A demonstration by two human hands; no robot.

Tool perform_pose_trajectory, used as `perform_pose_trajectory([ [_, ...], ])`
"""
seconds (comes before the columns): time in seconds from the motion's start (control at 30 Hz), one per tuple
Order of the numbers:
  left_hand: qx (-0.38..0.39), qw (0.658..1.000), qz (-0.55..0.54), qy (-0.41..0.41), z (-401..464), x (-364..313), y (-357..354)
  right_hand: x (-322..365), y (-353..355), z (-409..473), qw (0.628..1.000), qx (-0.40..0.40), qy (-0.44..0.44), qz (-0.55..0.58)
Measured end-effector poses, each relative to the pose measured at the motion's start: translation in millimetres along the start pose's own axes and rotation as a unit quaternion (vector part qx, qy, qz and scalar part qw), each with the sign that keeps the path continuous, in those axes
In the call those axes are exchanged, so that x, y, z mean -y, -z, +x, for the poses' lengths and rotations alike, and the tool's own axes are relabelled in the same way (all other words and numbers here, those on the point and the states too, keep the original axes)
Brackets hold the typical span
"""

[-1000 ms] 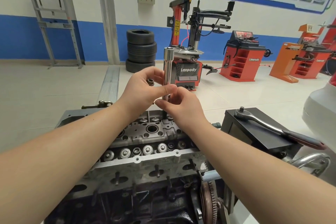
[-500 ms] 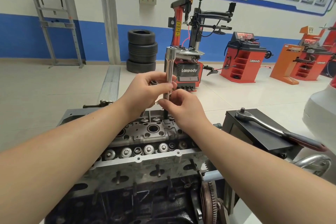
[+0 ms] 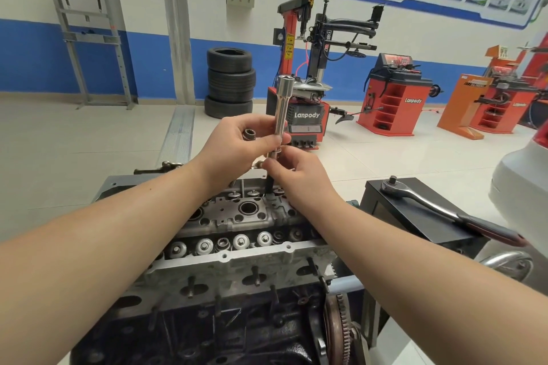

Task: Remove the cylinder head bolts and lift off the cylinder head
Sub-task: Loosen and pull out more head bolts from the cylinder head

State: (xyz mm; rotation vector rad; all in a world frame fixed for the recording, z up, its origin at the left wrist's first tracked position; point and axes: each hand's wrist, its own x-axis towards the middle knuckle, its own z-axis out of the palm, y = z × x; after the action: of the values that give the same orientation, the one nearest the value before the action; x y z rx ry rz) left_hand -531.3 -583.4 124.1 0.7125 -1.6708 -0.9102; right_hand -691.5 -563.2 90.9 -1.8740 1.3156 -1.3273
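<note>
Head view: At frame centre, a long socket extension is held upright, its long axis vertical and its open end uppermost. The left hand is curled round the shaft, with a small socket also held. The right hand pinches the lower end, where a dark bolt hangs. Below, the cylinder head lies lengthwise across the frame. It is judged heavy and rigid; both ends should be gripped.

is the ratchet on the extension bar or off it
Off. The ratchet lies alone on the black box; the extension bar has nothing on top.
</note>
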Motion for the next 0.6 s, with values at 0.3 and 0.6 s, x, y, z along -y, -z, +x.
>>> perform_pose_trajectory([
  [0.3,-0.013,0.999,-0.020,0.039,2.2,5.5,1.2,-3.3,-1.2,0.6,1.000,-0.021,-0.001,-0.010],
  [0.6,-0.067,0.996,0.051,0.010,4.9,6.8,2.3,-6.3,-3.5,1.2,0.999,-0.026,-0.005,-0.023],
])
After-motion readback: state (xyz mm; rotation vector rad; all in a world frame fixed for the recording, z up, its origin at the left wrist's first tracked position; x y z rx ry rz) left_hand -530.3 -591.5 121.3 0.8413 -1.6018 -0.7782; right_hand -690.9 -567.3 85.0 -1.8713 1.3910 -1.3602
